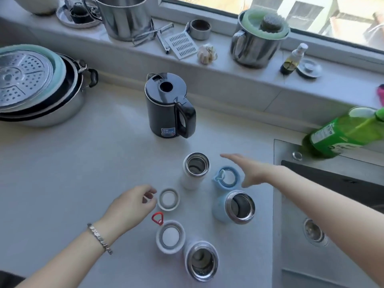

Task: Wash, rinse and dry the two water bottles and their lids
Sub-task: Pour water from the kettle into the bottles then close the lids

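Three open steel-mouthed bottles stand on the grey counter: a white bottle, a light blue bottle and a pale bottle nearest me. Their lids lie upside down beside them: a small white lid, a white lid with a red loop and a blue lid with a loop. My left hand hovers just left of the small white lid, fingers loosely curled, holding nothing. My right hand stretches out with straight fingers above the blue lid, between the white and blue bottles.
A black electric kettle stands behind the bottles. A green dish-soap bottle stands tilted in view at the sink's back edge on the right. Stacked pots sit far left. The windowsill holds steel pots, a grater, garlic and an oil bottle.
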Tool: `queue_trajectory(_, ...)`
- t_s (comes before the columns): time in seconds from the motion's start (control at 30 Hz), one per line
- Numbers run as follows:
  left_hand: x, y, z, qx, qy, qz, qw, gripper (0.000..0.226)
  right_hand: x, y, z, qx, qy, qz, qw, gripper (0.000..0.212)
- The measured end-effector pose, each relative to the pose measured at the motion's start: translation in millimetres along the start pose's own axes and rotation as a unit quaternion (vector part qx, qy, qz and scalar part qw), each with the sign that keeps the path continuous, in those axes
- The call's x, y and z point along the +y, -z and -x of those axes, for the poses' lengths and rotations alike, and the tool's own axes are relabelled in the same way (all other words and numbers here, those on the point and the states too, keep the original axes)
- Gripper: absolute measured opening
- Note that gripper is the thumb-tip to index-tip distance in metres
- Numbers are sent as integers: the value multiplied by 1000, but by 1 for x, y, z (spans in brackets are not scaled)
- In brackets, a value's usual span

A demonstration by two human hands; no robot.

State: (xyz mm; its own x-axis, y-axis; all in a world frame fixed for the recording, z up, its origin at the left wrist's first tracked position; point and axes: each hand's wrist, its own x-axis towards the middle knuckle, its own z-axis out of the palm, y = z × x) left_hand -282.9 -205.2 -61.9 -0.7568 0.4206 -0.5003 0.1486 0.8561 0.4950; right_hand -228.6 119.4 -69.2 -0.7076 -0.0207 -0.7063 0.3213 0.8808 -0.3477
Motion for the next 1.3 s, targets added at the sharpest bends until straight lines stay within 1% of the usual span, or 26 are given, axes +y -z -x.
queue_trajectory(0.07,7,-1,9,26,-18,-1,1000,23,0,-13,-9,19,40,-23,999,99)
queue_trajectory(0.13,16,0,19,71,-36,6,997,25,0,-23,-20,43,63,-23,997,89)
queue_trajectory(0.2,27,0,30,124,-57,24,990,26,4,-32,-25,55,68,-20,996,79)
queue_trajectory(0.27,39,-3,41,149,-79,50,984,24,10,-40,-25,81,62,-51,994,80)
queue_trajectory(0.3,46,-6,47,147,-90,64,983,23,14,-43,-21,109,51,-73,990,83)
queue_trajectory(0.37,58,-17,53,126,-119,85,981,21,24,-45,-6,181,18,-123,976,86)
queue_trajectory(0.4,64,-23,54,103,-140,89,981,23,30,-44,5,209,-2,-146,967,87)
queue_trajectory(0.47,80,-36,53,33,-183,73,980,35,38,-40,36,245,-55,-164,954,81)
queue_trajectory(0.5,88,-44,51,-9,-194,59,979,46,40,-39,55,255,-88,-145,952,76)
queue_trajectory(0.57,101,-57,44,-76,-186,56,978,75,40,-39,93,257,-146,-63,953,69)
queue_trajectory(0.6,107,-63,40,-94,-177,70,977,87,37,-41,110,253,-153,-18,955,69)
queue_trajectory(0.67,116,-74,32,-108,-171,99,974,97,27,-48,137,246,-128,40,960,73)
queue_trajectory(0.7,118,-79,29,-108,-178,105,972,98,19,-52,146,246,-113,54,961,75)
queue_trajectory(0.77,121,-86,23,-92,-195,115,970,92,2,-54,153,250,-92,78,961,79)
queue_trajectory(0.83,121,-90,15,-58,-199,136,969,81,-14,-51,150,280,-49,103,953,82)
queue_trajectory(0.9,120,-92,12,-38,-196,142,970,74,-27,-49,144,326,6,94,940,81)
queue_trajectory(0.93,119,-93,10,-37,-196,146,969,72,-33,-48,141,325,18,81,942,82)
queue_trajectory(1.03,117,-95,9,-41,-192,176,965,63,-45,-49,131,281,24,28,959,85)
queue_trajectory(1.07,118,-95,10,-40,-187,184,964,59,-47,-50,127,279,33,27,959,83)
queue_trajectory(1.1,119,-95,10,-39,-184,189,964,57,-47,-51,123,277,45,44,959,79)
queue_trajectory(1.17,119,-96,10,-34,-189,195,962,61,-48,-55,117,266,65,87,958,74)
queue_trajectory(1.3,115,-98,5,-38,-192,217,956,67,-42,-56,109,264,96,110,953,74)
